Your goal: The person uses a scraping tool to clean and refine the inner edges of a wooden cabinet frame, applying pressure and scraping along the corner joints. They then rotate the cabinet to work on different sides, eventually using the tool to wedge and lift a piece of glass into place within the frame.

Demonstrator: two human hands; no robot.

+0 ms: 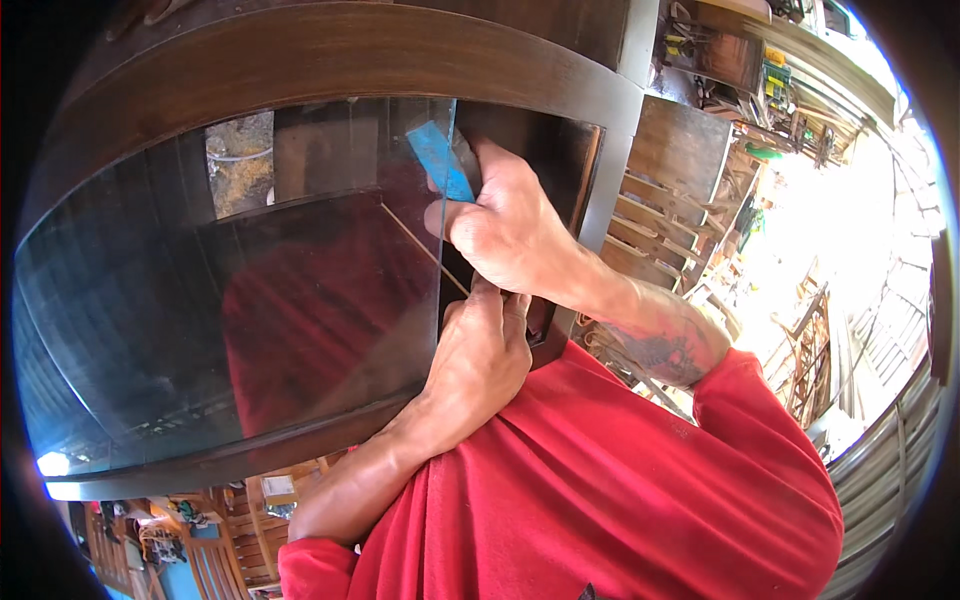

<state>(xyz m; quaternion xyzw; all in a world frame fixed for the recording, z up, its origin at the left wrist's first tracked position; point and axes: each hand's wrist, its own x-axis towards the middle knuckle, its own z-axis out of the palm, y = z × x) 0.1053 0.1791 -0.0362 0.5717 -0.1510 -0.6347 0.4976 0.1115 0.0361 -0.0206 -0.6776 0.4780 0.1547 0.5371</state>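
A glass pane (230, 300) was being seated in a dark wooden frame (330, 45). Its right edge was gripped by the right hand (510, 225), closed together with a blue pad (440, 160), and pinched lower down by the left hand (480, 350). Steady, even pressure toward the frame's right rail seemed called for next.

The right hand (515, 228) presses a blue scraper (441, 160) against the glass pane's (200, 300) right edge; the left hand (480, 360) pinches that edge just below, inside a dark wooden frame (330, 50).
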